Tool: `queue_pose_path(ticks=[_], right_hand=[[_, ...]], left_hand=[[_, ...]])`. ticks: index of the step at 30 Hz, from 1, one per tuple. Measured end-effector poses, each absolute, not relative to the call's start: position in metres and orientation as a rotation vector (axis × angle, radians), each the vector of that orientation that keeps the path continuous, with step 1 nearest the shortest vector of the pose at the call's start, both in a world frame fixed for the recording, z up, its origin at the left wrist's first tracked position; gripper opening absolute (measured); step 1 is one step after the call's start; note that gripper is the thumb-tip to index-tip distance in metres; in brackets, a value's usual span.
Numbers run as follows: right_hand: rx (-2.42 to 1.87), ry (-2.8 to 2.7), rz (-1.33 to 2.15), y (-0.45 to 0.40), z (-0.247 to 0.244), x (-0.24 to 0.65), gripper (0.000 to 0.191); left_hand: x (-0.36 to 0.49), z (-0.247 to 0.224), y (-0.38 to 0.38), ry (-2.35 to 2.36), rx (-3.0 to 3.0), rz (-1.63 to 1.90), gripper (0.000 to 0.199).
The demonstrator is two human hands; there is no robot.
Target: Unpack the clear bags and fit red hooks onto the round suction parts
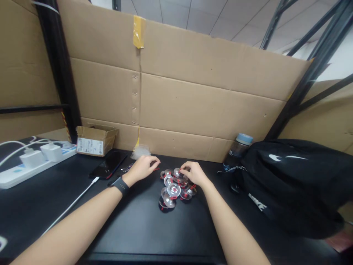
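Observation:
Several finger cymbals [174, 190], shiny silver domed discs with red loops, lie in a loose pile on the black table. My right hand [194, 173] is at the pile's back right edge, thumb and fingers closed on a finger cymbal [178, 173], partly hidden by the fingers. To the left of the pile, my left hand [143, 168] hovers low over the table with its fingers pinched together. A short red cord [156, 169] shows at its fingertips; whatever else it holds is hidden. A dark watch [120, 186] is on the left wrist.
A phone [109, 165], a small cardboard box [96, 140] and a white power strip [35, 167] stand at left. Clear plastic [141, 151] lies against the cardboard wall [187, 106]. At right are a bottle [237, 151] and a black backpack [292, 184]. A white cable [71, 206] crosses the table.

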State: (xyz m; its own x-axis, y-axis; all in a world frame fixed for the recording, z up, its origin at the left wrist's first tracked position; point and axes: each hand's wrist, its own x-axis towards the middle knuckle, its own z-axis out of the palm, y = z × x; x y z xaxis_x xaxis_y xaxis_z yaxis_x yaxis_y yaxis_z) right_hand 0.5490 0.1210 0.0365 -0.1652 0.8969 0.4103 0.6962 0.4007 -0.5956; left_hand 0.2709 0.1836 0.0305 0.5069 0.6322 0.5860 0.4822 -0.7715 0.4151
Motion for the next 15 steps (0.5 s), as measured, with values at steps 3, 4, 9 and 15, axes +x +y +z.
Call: queue_pose_path(ticks=[3,4,9,15], right_hand=[[-1.277,-1.700,0.594,0.119,0.040,0.537,0.023],[-1.234,-1.644,0.695,0.117,0.042,0.532,0.027],[-1.090,-1.542,0.972,0.108,0.044,0.509,0.037],[-0.971,-1.530,1.086,0.099,0.048,0.499,0.040]], left_hand=[[0.283,0.035,0.170,0.878,2.455,1.091,0.020],[0.287,0.036,0.165,0.844,2.434,1.077,0.020],[0.303,0.039,0.143,0.734,2.362,1.096,0.015],[0.306,0.036,0.141,0.731,2.218,1.138,0.019]])
